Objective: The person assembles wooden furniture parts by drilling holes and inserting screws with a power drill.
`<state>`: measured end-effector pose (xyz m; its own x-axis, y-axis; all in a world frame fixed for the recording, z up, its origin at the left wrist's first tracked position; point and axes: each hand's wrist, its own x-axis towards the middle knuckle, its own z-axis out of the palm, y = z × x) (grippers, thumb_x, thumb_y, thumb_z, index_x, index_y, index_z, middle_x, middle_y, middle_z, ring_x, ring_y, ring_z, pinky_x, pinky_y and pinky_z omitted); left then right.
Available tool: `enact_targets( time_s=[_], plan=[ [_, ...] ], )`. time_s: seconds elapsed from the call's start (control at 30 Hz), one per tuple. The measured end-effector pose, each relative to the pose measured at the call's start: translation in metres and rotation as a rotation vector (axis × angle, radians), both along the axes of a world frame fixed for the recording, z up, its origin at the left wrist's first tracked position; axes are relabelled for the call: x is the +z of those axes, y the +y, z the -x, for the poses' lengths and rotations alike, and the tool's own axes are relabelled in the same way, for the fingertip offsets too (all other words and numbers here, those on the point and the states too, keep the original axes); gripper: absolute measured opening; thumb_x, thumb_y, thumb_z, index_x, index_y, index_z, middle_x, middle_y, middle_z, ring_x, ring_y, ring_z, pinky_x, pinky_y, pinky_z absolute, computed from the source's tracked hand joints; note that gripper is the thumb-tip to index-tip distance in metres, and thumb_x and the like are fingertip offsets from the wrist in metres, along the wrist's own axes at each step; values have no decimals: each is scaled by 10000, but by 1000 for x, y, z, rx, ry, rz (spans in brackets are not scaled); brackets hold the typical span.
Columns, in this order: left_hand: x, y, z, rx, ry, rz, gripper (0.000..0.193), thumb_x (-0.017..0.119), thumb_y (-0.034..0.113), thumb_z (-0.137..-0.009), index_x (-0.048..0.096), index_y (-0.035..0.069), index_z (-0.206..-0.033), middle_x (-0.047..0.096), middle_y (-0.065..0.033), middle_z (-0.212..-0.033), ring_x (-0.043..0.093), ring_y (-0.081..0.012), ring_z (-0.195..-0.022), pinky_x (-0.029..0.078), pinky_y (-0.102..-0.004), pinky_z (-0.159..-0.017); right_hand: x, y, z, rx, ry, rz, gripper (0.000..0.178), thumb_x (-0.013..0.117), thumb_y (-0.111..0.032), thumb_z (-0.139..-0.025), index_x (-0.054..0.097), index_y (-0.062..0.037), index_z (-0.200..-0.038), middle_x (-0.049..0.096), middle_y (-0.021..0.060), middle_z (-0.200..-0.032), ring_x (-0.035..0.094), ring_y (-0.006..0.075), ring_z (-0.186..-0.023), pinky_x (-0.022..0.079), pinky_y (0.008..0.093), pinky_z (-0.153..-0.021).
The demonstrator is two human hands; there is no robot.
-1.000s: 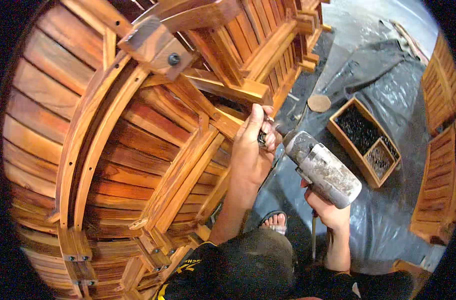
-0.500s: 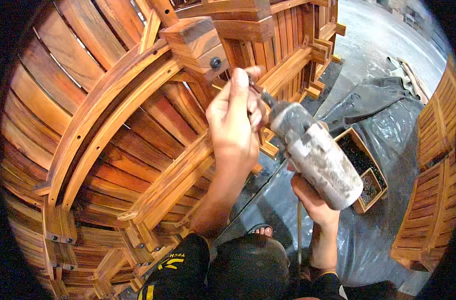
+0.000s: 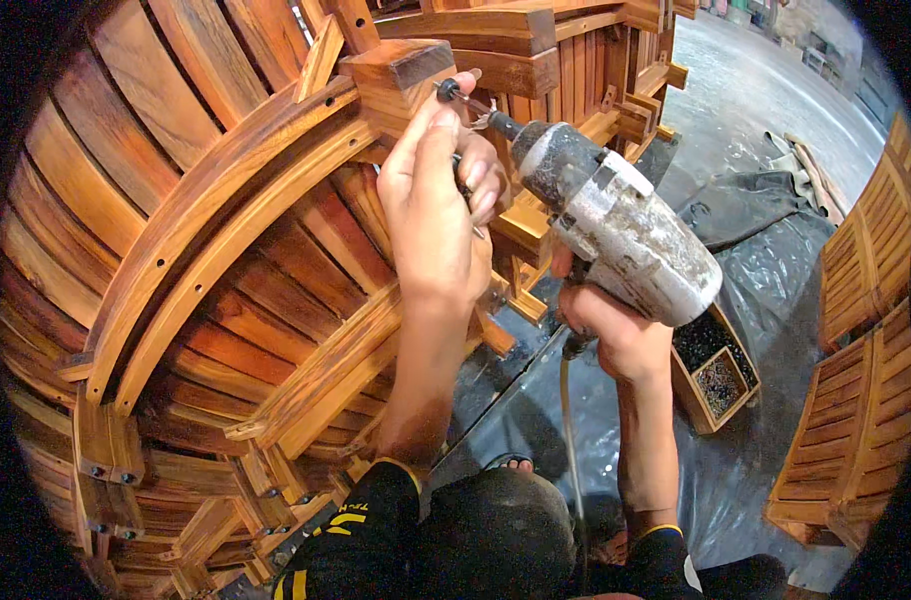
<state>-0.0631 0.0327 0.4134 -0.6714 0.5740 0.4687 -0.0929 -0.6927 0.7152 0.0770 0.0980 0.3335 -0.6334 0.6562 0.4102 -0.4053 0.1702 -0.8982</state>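
My right hand (image 3: 610, 332) grips the handle of a worn grey power driver (image 3: 616, 222), its bit pointing up-left at a dark bolt head (image 3: 448, 90) on a wooden block (image 3: 396, 72). My left hand (image 3: 438, 195) is raised beside the bit, thumb and fingers pinched around the bolt and the bit's tip, with more small fasteners held in the curled fingers. The block sits at the top of a curved, slatted reddish-brown wooden chair frame (image 3: 206, 260) that fills the left half of the view.
A wooden box (image 3: 718, 380) with compartments of dark screws lies on black plastic sheeting (image 3: 776, 300) on the floor at right. Slatted wooden panels (image 3: 856, 420) lean at the far right. The driver's cord (image 3: 568, 440) hangs down between my arms. More chair frames stand behind.
Both hands and the driver have risen from a lower joint to the block at the top of the frame. The bit now meets the bolt there.
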Motion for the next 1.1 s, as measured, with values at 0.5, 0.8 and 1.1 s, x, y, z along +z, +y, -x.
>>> enact_targets(
  time_s=[0.5, 0.8, 1.1],
  plan=[
    [1, 0, 2, -101, -57, -30, 256, 426, 146, -981, 540, 8, -1164, 365, 40, -603, 321, -32, -469, 250, -176, -408, 21, -4, -8, -70, -41, -75, 245, 684, -20, -734, 662, -19, -979, 686, 52, -927, 643, 143, -866, 497, 294, -785],
    [1, -2, 5, -101, -60, 14, 265, 472, 197, -971, 557, 65, -1183, 349, 81, -586, 287, -19, -446, 250, -161, -402, 32, -12, -13, -143, -88, -8, 265, 698, -6, -721, 659, -2, -983, 687, 63, -954, 646, 146, -885, 497, 285, -790],
    [-7, -1, 0, -145, -144, -17, 269, 482, 178, -963, 546, 10, -1164, 351, 72, -597, 298, -18, -458, 246, -166, -385, 42, -11, -24, -128, -171, 16, 291, 660, 30, -692, 653, 0, -982, 681, 48, -937, 632, 134, -870, 493, 280, -775]
  ],
)
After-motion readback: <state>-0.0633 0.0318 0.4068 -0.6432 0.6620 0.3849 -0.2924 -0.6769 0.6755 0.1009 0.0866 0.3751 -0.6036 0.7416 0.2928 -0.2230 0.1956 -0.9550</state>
